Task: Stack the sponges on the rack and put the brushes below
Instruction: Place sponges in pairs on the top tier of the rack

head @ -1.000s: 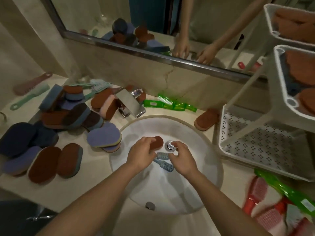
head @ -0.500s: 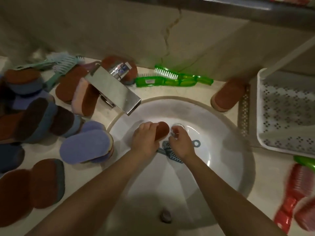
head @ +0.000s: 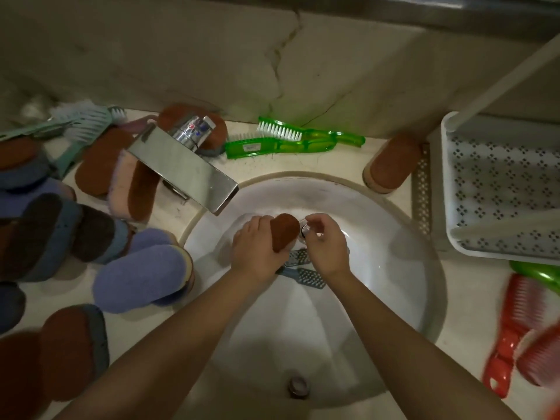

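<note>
While left fingers (head: 256, 222) grip a sponge (head: 285, 231) below the faucet lip (head: 222, 194), right fingers (head: 316, 219) pinch the drain plug (head: 304, 231).

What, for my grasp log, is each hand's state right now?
Left hand: holds the brown sponge.
Right hand: fingers curled over the drain; grip cannot be told.

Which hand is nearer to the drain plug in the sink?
Right. The right hand has its fingertips at the drain plug; the left hand grips a brown sponge just to the plug's left.
</note>
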Demonstrator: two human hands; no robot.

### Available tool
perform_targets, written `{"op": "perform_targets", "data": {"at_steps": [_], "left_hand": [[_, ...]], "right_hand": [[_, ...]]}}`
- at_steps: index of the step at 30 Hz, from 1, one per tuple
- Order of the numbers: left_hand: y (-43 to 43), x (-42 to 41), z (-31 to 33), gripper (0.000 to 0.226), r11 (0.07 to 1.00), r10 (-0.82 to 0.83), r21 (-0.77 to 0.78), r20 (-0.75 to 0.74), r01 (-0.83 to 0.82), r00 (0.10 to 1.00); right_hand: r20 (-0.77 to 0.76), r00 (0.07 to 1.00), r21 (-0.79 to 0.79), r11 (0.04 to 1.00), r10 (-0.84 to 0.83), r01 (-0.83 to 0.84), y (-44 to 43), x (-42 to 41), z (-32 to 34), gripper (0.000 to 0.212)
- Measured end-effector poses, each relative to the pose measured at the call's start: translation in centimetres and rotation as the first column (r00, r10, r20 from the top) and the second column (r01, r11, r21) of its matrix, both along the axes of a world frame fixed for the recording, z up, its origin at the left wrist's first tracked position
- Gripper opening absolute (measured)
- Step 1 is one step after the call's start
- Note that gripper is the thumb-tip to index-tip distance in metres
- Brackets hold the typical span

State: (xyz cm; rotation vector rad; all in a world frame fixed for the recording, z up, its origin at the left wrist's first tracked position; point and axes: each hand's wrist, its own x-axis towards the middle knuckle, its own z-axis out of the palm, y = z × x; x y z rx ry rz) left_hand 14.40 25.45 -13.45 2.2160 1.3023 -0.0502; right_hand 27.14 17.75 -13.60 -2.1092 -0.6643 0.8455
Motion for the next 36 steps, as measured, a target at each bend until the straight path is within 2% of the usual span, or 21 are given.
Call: {"op": "perform_targets", "data": {"at_steps": [5, 10, 14, 18, 21, 24, 31, 34, 36], "left_hand": [[-0.2, 1.4, 3.8, 0.072, 0.996, 0.081, -0.044, 0.157, -0.075, 0.984], [-0.2, 3.8, 7.4, 0.069, 0.990, 0.123, -0.108, 0.295, -0.094, 0.947], [-0.3, 5.7, 9.3, 0.067, 0.962, 0.162, -0.266, 0.383, -0.059, 0.910], [0.0, 7.0, 10.0, 0.062, 0.920, 0.265, -0.380, 0.417, -0.097, 0.869], [0.5, 7.4, 9.7, 0.065, 0.850, 0.379, -0.509, 0.413, -0.135, 0.828], [0.6, 7.2, 9.9, 0.066, 0.826, 0.410, -0.546, 0.416, -0.138, 0.812], [0.5, 6.1, 10.1, 0.072, 0.793, 0.464, -0.584, 0.395, -0.173, 0.793], [0.4, 5.8, 10.7, 0.065, 0.779, 0.490, -0.602, 0.406, -0.177, 0.772], [0.5, 5.8, 11.3, 0.049, 0.763, 0.522, -0.620, 0.424, -0.183, 0.740]], "right_hand": [[0.123, 0.981, 0.200, 0.972, -0.148, 0.121, 0.2, 1.3, 5.2, 0.025], [0.263, 0.930, 0.298, 0.938, -0.256, 0.174, 0.3, 3.4, 9.8, 0.029], [0.347, 0.900, 0.225, 0.955, -0.264, 0.193, 0.5, 5.3, 11.2, 0.030], [0.309, 0.937, -0.039, 0.983, -0.161, 0.181, 1.5, 6.7, 11.5, 0.051], [0.269, 0.951, -0.156, 0.968, -0.151, 0.198, 2.4, 7.7, 11.6, 0.063], [0.253, 0.962, -0.244, 0.955, -0.104, 0.167, 3.0, 8.6, 11.1, 0.066], [0.320, 0.937, -0.198, 0.957, -0.139, 0.210, 3.1, 8.9, 10.6, 0.027], [0.307, 0.939, -0.127, 0.971, -0.155, 0.202, 2.4, 8.0, 11.0, 0.035], [0.232, 0.953, -0.029, 0.978, -0.196, 0.209, 2.1, 7.2, 11.7, 0.045]]}}
